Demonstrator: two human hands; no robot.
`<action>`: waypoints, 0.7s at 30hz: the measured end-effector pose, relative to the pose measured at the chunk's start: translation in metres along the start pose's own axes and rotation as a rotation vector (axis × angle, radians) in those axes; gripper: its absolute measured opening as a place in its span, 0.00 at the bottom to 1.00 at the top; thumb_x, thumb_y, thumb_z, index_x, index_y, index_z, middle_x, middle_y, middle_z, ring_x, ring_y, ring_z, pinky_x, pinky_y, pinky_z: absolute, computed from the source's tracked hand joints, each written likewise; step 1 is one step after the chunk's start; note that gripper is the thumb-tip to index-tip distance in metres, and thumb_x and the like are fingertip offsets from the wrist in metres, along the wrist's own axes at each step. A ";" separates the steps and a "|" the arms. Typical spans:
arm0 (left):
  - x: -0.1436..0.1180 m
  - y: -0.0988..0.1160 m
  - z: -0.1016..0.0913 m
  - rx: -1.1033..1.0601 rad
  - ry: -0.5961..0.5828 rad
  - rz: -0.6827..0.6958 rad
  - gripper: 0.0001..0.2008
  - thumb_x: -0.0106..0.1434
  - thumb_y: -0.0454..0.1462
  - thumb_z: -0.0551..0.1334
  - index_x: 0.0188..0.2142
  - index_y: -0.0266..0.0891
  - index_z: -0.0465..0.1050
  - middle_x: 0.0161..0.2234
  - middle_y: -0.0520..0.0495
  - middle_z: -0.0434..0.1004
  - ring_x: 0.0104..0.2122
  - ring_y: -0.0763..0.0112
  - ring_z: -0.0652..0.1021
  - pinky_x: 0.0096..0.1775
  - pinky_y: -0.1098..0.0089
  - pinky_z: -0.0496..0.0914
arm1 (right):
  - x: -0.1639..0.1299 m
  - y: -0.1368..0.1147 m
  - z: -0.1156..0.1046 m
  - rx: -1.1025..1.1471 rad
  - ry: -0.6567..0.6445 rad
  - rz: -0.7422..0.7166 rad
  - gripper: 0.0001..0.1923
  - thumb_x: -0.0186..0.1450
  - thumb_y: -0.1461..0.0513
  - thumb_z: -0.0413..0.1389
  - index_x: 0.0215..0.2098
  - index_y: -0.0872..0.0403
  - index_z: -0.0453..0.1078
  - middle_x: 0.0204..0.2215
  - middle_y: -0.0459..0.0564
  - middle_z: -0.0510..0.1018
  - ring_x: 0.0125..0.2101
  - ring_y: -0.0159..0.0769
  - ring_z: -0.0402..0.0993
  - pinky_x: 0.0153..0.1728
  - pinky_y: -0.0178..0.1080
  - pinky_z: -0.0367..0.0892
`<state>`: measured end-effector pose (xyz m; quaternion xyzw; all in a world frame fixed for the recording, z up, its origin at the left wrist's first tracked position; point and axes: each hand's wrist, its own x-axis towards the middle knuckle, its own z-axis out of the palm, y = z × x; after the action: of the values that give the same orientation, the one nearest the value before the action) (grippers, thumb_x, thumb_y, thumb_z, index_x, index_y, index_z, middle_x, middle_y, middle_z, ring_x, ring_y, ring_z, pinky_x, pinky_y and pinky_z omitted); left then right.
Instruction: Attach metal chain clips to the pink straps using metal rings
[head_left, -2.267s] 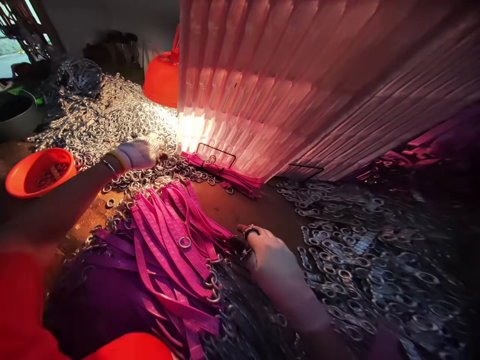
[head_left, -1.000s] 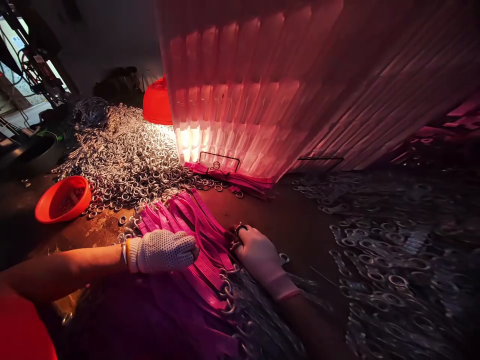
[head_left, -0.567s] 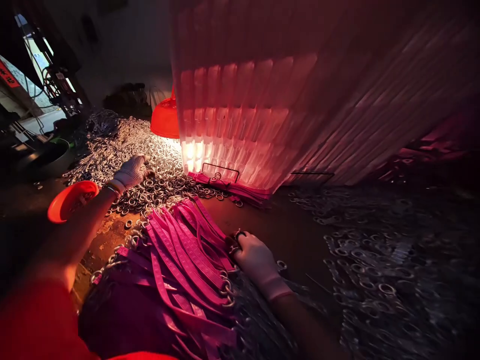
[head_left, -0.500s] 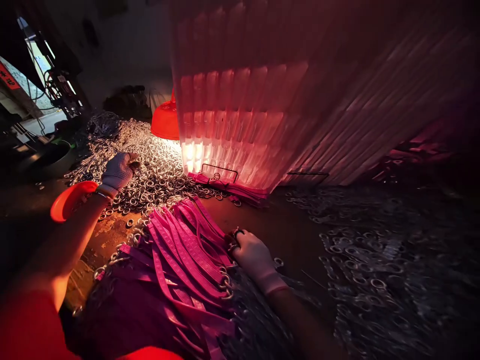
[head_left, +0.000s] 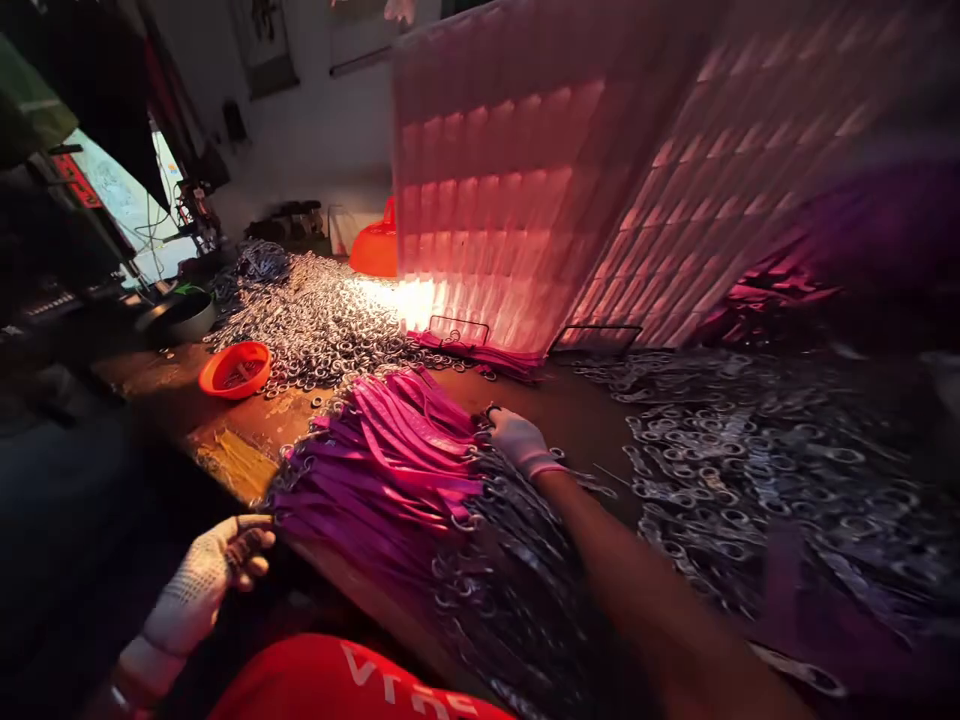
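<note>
Where the left hand (head_left: 201,578) was out on the ring pile half a second ago, it has now dropped back off the near edge of the table (head_left: 232,462), below table level at the lower left. Gloved fingers are curled around something small and dark; looks like a ring picked from the pile, but too blurred to confirm. So my read: one pick-up trip done, part brought back toward the body. View has also pulled back and up, so more of the bench shows.

Right hand (head_left: 517,438), also gloved, hasn't shifted: it lies palm-down at the far right end of the pink straps (head_left: 409,445), fingers bent over the strap ends. Whether it pinches one strap or just pins the bundle, can't tell.

Straps: a thick fanned bundle of bright pink-magenta webbing, lying diagonally across the middle of the table, near ends overhanging the near edge. Metal rings sit on the strap ends along both sides of the fan.

Further out: loose ring pile (head_left: 322,320) toward the far left of the table, small orange bowl (head_left: 235,369) by the left edge, grey bowl (head_left: 184,315) behind it, heap of metal clasps (head_left: 735,470) on the right side, stacked pink strips (head_left: 540,200) standing at the far edge.
</note>
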<state>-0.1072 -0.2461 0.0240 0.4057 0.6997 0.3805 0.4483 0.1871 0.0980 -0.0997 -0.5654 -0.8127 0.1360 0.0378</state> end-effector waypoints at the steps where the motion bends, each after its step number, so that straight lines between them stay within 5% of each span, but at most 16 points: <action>1: -0.014 -0.016 0.013 -0.099 0.003 -0.063 0.30 0.58 0.53 0.66 0.54 0.39 0.70 0.47 0.38 0.76 0.47 0.54 0.76 0.47 0.55 0.70 | -0.002 0.000 0.001 -0.013 -0.019 0.009 0.14 0.70 0.54 0.53 0.44 0.56 0.70 0.44 0.51 0.75 0.43 0.39 0.72 0.47 0.46 0.66; 5: -0.047 -0.063 0.062 -0.611 -0.046 -0.287 0.30 0.57 0.51 0.68 0.54 0.40 0.69 0.56 0.34 0.69 0.51 0.52 0.76 0.49 0.56 0.70 | -0.010 -0.003 0.001 -0.077 -0.081 0.015 0.15 0.71 0.54 0.51 0.44 0.57 0.70 0.42 0.52 0.76 0.39 0.37 0.73 0.42 0.42 0.67; 7: -0.048 -0.074 0.076 -0.779 -0.059 -0.282 0.29 0.56 0.50 0.69 0.54 0.41 0.69 0.59 0.35 0.66 0.54 0.52 0.74 0.52 0.57 0.68 | -0.015 -0.004 -0.001 -0.100 -0.086 0.004 0.15 0.71 0.55 0.51 0.44 0.58 0.71 0.41 0.53 0.77 0.38 0.37 0.74 0.39 0.40 0.67; 21: -0.018 -0.088 0.092 -1.234 0.009 -0.256 0.40 0.44 0.46 0.75 0.55 0.42 0.63 0.62 0.35 0.62 0.62 0.48 0.66 0.57 0.57 0.66 | 0.007 0.006 -0.001 -0.046 -0.032 -0.088 0.14 0.70 0.54 0.54 0.42 0.57 0.71 0.37 0.48 0.76 0.33 0.33 0.74 0.36 0.40 0.72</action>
<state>-0.0363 -0.2807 -0.0773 -0.0162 0.3961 0.6592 0.6389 0.1901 0.1060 -0.1009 -0.5276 -0.8401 0.1244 0.0178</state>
